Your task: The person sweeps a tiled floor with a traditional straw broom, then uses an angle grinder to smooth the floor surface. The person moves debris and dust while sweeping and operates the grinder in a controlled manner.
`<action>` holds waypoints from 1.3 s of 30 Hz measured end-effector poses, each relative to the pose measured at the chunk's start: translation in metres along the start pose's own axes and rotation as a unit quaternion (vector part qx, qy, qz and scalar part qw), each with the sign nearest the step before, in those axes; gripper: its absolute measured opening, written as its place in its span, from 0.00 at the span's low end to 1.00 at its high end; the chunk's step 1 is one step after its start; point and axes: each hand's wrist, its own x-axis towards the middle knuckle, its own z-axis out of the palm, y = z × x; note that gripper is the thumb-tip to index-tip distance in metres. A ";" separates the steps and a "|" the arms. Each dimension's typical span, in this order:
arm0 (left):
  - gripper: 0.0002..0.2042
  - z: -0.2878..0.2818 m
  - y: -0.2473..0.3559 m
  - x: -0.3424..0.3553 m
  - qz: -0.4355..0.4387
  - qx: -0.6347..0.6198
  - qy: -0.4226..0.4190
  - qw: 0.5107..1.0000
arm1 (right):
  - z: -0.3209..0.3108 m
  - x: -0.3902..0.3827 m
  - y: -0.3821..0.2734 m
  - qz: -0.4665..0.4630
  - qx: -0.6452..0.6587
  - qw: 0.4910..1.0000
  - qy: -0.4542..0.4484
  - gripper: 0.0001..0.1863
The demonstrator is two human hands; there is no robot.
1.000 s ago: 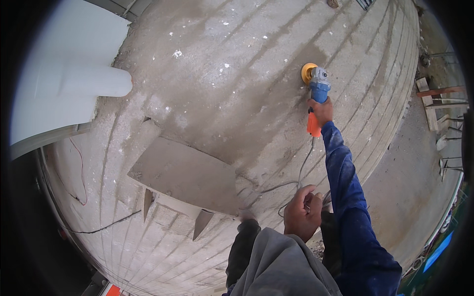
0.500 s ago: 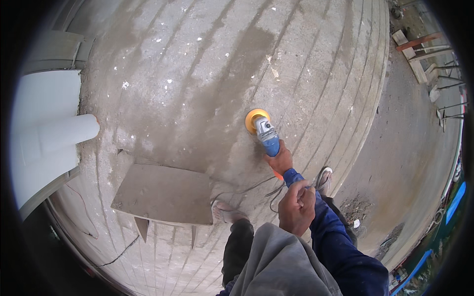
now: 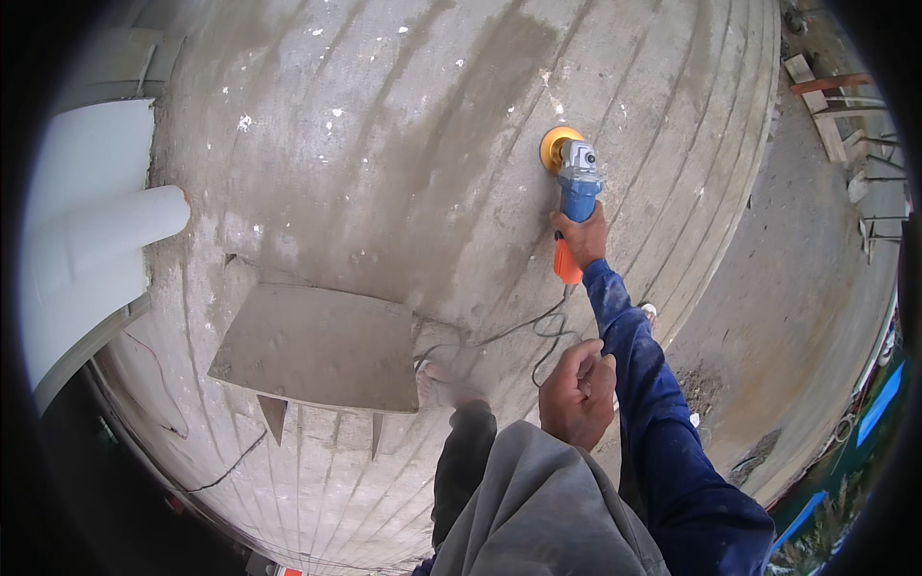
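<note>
An angle grinder with a blue body, grey metal head and orange rear end is gripped in my right hand, its fingers wrapped round the blue body. The grinder's round yellow disc rests against the grey, grooved concrete surface, as far as I can see. Nearer to me, my left hand is curled closed beside my right forearm, apart from the tool, with nothing visible in it. A dark cord trails from the grinder's rear end and loops leftward.
A grey board on legs stands at my left, near my foot. White panels with a rounded white pipe-like piece are at the far left. Along the right runs the curved concrete edge, with lower ground and timber pieces beyond.
My right hand has pushed the grinder farther away and to the right, uncovering its orange rear end and more cord. My left hand has barely moved.
</note>
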 end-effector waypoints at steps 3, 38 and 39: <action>0.13 0.003 -0.010 -0.003 0.022 -0.018 0.013 1.000 | 0.019 -0.087 0.013 0.016 -0.068 0.994 -0.088 0.34; 0.14 0.009 -0.047 -0.048 0.059 -0.010 0.052 0.997 | 0.012 -0.174 0.146 -0.253 -0.267 0.902 -0.224 0.34; 0.13 0.007 -0.048 -0.049 0.056 -0.026 0.056 0.997 | 0.010 -0.170 0.146 -0.247 -0.265 0.908 -0.212 0.34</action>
